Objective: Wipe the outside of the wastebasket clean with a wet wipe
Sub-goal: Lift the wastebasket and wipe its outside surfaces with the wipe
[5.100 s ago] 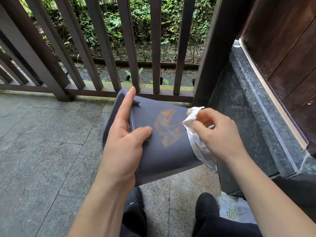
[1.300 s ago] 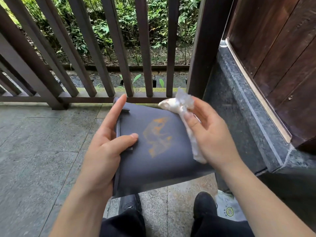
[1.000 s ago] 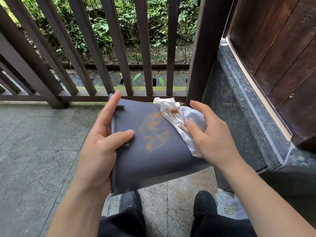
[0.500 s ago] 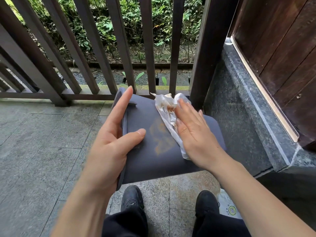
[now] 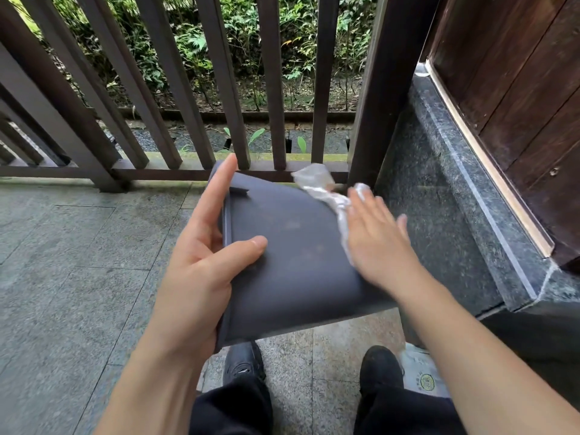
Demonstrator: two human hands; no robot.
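The dark grey wastebasket [image 5: 292, 262] lies tipped on its side, held up in front of me. My left hand [image 5: 201, 262] grips its left rim, thumb on the outer wall and index finger stretched along the edge. My right hand [image 5: 376, 243] lies flat with straight fingers on the right part of the wall, pressing the white wet wipe [image 5: 326, 193] against it. The wipe's crumpled end sticks out past my fingertips. The wall between my hands looks dark, with only faint brownish traces.
A brown wooden railing [image 5: 219, 89] stands close behind the basket, with a thick post [image 5: 376, 89] at its right. A dark stone ledge [image 5: 464, 199] and wooden wall run along the right. My black shoes [image 5: 244, 362] stand on the tiled floor beside a white packet [image 5: 423, 375].
My right hand laid the wipe flat on the wall and swept it across to the right. The orange stain seen earlier has all but vanished. My left hand kept its hold.
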